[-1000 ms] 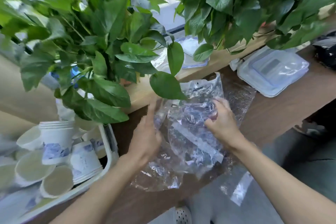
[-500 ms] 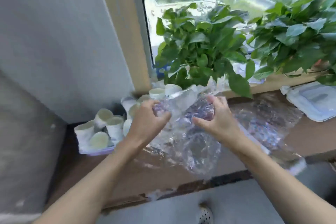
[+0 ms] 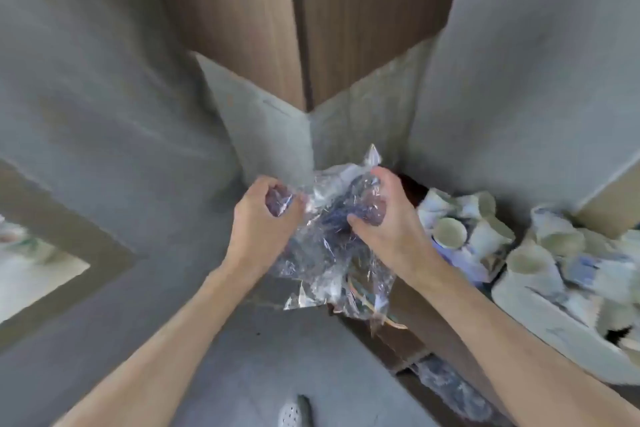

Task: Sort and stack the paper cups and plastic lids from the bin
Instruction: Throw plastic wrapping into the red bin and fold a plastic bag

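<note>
A crumpled clear plastic bag hangs in the air between both hands, in front of a grey wall corner. My left hand grips its left part with curled fingers. My right hand grips its right part, thumb and fingers bunched into the film. To the right, a white bin holds several white and blue paper cups lying on their sides and upright. No plastic lids can be made out.
A dark wooden counter edge runs diagonally below my right forearm. Grey walls and a brown wooden panel fill the upper view. More clear plastic lies at the counter's near edge. A shoe tip shows on the floor.
The view has swung left, away from the plants and window toward the wall corner. Both hands have lifted the plastic bag off the counter and crumpled it tighter between them.
</note>
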